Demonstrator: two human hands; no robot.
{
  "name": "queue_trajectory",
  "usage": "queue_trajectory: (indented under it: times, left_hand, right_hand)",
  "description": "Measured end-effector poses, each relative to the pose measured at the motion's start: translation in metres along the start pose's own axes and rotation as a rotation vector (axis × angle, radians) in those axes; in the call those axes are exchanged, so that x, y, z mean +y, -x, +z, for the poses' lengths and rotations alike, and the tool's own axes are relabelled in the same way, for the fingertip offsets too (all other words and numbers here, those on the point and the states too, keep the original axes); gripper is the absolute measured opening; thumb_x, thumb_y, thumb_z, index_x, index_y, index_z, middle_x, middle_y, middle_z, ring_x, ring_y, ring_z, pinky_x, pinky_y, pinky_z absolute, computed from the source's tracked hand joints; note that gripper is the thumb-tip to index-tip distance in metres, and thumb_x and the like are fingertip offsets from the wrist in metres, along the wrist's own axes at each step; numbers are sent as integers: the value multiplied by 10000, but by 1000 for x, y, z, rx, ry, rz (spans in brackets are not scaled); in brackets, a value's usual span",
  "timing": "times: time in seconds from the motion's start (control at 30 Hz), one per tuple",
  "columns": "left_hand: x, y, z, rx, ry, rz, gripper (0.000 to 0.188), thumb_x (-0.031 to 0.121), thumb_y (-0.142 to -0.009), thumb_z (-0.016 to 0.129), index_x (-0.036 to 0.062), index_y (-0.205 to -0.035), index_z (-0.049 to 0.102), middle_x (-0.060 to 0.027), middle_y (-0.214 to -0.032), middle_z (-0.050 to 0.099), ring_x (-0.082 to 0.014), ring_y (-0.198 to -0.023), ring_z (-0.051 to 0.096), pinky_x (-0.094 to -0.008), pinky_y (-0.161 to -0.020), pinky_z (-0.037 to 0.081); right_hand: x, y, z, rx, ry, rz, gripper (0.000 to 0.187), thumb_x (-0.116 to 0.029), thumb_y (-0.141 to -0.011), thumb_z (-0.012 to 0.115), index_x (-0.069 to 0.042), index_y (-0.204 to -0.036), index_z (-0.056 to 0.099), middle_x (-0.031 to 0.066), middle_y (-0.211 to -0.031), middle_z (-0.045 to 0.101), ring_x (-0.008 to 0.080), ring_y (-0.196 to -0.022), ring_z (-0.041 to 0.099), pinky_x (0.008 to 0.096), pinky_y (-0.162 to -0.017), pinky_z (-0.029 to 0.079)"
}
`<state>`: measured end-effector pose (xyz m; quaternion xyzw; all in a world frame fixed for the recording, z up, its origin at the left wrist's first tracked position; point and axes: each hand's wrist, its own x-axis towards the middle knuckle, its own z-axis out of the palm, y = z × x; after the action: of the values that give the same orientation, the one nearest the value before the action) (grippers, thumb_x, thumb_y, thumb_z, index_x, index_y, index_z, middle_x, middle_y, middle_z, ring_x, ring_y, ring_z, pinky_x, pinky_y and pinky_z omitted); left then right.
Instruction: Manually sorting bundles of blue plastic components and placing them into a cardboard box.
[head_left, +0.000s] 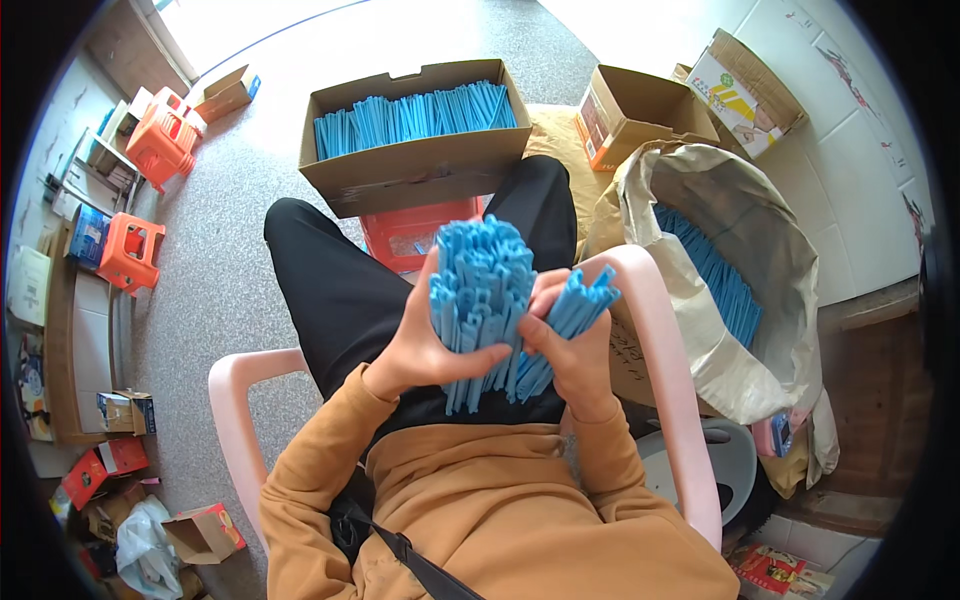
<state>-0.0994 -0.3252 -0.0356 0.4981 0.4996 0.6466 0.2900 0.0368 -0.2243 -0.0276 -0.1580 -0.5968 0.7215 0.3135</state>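
Observation:
Above my lap, my left hand is wrapped round a thick bundle of thin blue plastic sticks, its thumb lying across the front. The sticks stand roughly upright, and their upper ends look folded or channelled. A smaller bunch of the same sticks is gripped in my right hand, tilted to the right and close against the big bundle. My right thumb and fingers press at the big bundle's edge. Beyond my knees, many more blue sticks fill an open cardboard box.
The box rests over a red stool. At my right, an open sack holds more blue sticks, with open cartons behind it. Pink chair arms flank me. Orange stools and small boxes line the left side.

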Motion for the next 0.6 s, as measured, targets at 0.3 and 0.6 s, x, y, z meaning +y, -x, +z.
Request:
queue_trajectory:
  times: [0.3, 0.6]
  left_hand:
    - [-4, 19, 15, -13, -125, 99, 952, 126, -557, 777, -27, -1303, 206, -166, -1314, 325, -227, -1220, 338, -332, -1006, 262]
    - [6, 29, 16, -11, -198, 106, 898, 96, -549, 750, -21, -1272, 230, -174, -1240, 394, -242, -1151, 427, -349, -966, 328]
  right_hand:
    - [16, 33, -3, 97, -131, -158, 223, -89, -712, 725, -6, -841, 564, 40, -767, 561, 83, -629, 519, 205, -566, 422]
    - [7, 30, 6, 31, 331, -349, 308, -117, -643, 770, -29, -835, 546, 62, -739, 557, 118, -644, 509, 229, -590, 432]
